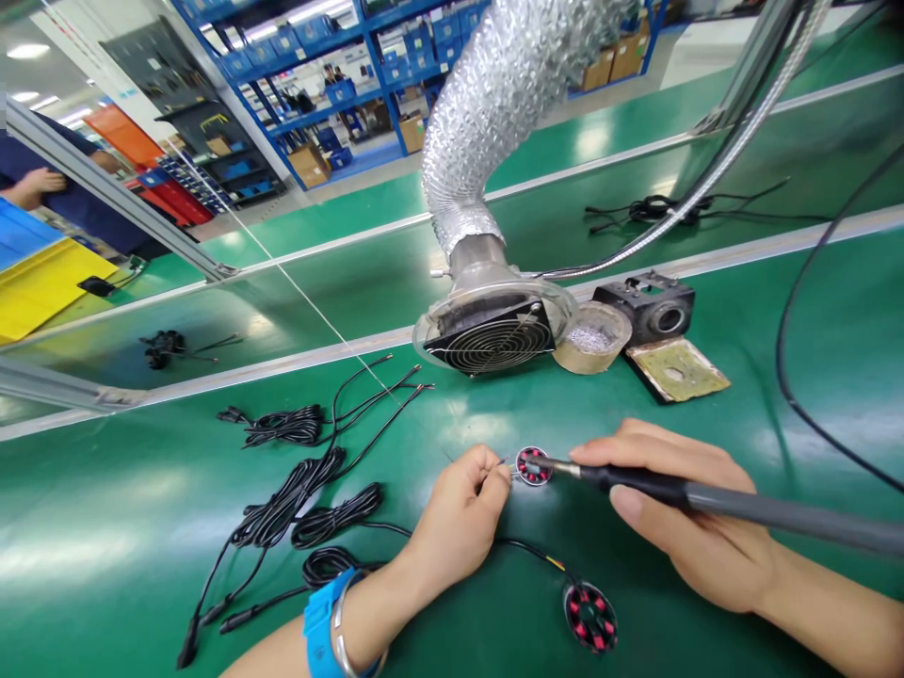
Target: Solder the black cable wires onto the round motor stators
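My right hand (696, 513) grips a grey soldering iron (749, 504) like a pen. Its tip rests on a small round stator with red coils (532, 466) lying on the green mat. My left hand (459, 518), with a blue band on the wrist, pinches a thin wire end right at the left edge of that stator. A second round stator (590, 617) lies nearer me with a black lead running from it toward my left hand.
Several coiled black cables (303, 490) lie to the left. Behind the work stand a fume extractor fan (491, 334) on a silver duct, a roll of tape (591, 337), a black iron stand (646, 306) and a sponge tray (678, 369). Another person's arm (32, 186) shows far left.
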Demonstrator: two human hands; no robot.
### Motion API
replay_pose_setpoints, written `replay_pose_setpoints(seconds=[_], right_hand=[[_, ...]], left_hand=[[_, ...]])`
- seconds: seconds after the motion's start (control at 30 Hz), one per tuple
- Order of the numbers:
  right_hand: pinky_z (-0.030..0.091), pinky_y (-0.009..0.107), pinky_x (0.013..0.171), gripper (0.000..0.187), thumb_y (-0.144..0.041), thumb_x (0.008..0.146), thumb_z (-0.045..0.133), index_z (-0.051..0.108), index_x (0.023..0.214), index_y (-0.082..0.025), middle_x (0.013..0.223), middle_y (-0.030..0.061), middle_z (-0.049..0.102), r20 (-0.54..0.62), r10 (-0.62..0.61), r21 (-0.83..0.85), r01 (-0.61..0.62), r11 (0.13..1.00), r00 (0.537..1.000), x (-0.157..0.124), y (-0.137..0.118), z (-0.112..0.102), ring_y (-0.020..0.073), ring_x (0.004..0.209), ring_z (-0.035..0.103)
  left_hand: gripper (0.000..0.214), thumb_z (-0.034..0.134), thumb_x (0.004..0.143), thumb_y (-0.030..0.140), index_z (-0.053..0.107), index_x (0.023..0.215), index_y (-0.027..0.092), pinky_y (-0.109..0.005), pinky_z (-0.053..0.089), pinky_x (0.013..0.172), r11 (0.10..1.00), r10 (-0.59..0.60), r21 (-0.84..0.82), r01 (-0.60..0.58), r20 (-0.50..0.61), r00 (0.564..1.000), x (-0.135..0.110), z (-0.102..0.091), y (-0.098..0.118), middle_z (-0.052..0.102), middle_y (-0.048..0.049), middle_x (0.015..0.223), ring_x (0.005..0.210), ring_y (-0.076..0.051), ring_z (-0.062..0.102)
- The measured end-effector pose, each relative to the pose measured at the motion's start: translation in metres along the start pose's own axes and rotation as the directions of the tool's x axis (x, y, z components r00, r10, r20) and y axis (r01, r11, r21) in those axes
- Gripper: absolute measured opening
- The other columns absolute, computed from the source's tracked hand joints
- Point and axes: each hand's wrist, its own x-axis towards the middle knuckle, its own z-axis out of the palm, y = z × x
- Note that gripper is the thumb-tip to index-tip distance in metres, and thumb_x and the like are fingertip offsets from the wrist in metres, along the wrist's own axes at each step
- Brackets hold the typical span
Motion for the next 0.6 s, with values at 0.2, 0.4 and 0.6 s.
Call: replay_pose_setpoints(seconds=[0.2,0.4,0.6], right_hand=[[0.041,0.027,0.054,0.020,-0.015,0.088,0.051,0.064,0.100,-0.025,0.079,-0.0005,0.066,0.013,0.013,0.047,-0.014,0.999,1.000,0.0017,0.0055,0.0003,0.0140,0.061,0.052],[0.038,0.027,0.053,0.019,-0.014,0.087,0.052,0.064,0.099,-0.023,0.078,0.0001,0.064,0.012,0.010,0.066,-0.011,0.998,1.000,0.0027,0.0035,0.0023,0.0144,0.059,0.051],[0.037,0.027,0.053,0.020,-0.013,0.086,0.051,0.064,0.099,-0.022,0.077,0.0000,0.063,0.028,0.000,0.081,-0.002,0.997,1.000,0.0028,0.0020,0.0034,0.0138,0.060,0.051]], left_hand=[[0.031,0.043,0.094,0.040,0.038,0.070,0.021,-0.024,0.025,0.055,1.000,-0.012,0.008,0.012,0.007,1.000,-0.0010,-0.0002,0.0024,0.030,0.0070,0.062,0.059,-0.011,0.028],[0.031,0.043,0.094,0.039,0.038,0.070,0.021,-0.024,0.025,0.056,1.000,-0.011,0.025,0.010,0.008,1.000,-0.0006,-0.0002,0.0044,0.030,0.0071,0.062,0.059,-0.011,0.028],[0.031,0.043,0.094,0.040,0.038,0.070,0.021,-0.025,0.026,0.056,0.999,-0.012,0.038,0.011,0.013,1.000,-0.0009,-0.0001,0.0048,0.031,0.0070,0.062,0.060,-0.011,0.028]])
